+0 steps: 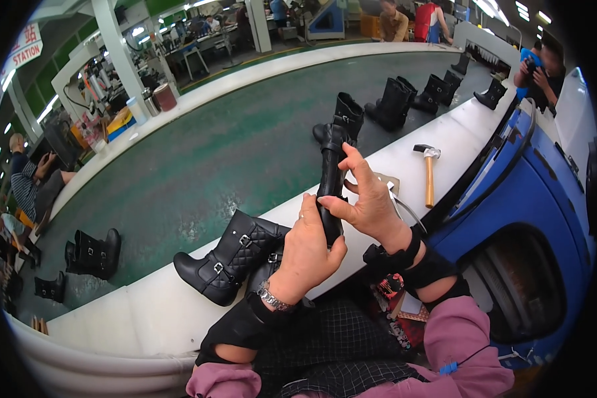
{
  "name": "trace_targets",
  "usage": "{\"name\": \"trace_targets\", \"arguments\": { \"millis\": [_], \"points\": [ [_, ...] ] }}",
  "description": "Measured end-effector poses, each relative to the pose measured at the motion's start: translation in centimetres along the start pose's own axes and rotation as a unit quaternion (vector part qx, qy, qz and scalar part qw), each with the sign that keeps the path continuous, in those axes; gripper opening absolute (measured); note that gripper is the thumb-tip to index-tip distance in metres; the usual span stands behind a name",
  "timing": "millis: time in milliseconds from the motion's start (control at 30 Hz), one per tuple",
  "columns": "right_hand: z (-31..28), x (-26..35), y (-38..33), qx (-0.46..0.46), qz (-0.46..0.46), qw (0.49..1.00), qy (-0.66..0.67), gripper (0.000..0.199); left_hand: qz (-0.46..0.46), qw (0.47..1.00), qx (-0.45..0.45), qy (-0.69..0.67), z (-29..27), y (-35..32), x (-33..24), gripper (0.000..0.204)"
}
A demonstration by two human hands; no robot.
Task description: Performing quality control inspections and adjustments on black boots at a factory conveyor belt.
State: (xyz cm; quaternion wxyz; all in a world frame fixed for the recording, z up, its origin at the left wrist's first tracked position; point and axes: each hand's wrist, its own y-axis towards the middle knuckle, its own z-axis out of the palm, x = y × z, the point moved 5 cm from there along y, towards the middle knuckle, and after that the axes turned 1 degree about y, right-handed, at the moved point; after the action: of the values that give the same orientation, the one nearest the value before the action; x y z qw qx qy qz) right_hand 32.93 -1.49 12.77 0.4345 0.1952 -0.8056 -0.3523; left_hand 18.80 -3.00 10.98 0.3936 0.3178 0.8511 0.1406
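Black checked apron [322, 338]: nearest.
Black leather boot [330, 178]: long axis pointing toward white worktop's [136, 312] far edge; toe unclear.
Left hand [304, 259], right hand [370, 205]: fingers gripping boot.

light: bright, overhead tubes [544, 16] | edges: fisheye-curved, corners black | far detail: soft | foreground: clear

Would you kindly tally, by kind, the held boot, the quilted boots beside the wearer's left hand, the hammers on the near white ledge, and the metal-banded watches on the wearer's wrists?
Held boot: 1
Quilted boots: 2, one partly hidden
Hammer: 1
Metal-banded watch: 1
Total: 5
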Motion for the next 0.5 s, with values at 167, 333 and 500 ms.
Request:
{"name": "trace_targets", "arguments": {
  "millis": [167, 333, 500],
  "points": [
    [-0.2, -0.2, 0.6, -0.004, 0.019, 1.0, -0.015, 0.064, -0.028, 0.999, 0.02, -0.032, 0.4, 0.1, 0.4, 0.077],
    [-1.1, -1.6, -0.1, 0.016, 0.028, 0.999, 0.036, 0.054, 0.022, 0.998, -0.015, -0.057, -0.1, -0.9, 0.5, 0.071],
    [-2.3, 2.2, -1.0, -0.041, -0.081, 0.991, -0.1, 0.036, 0.021, 0.996, -0.004, -0.091, 0.1, -1.3, 0.7, 0.078]
  ]
}}
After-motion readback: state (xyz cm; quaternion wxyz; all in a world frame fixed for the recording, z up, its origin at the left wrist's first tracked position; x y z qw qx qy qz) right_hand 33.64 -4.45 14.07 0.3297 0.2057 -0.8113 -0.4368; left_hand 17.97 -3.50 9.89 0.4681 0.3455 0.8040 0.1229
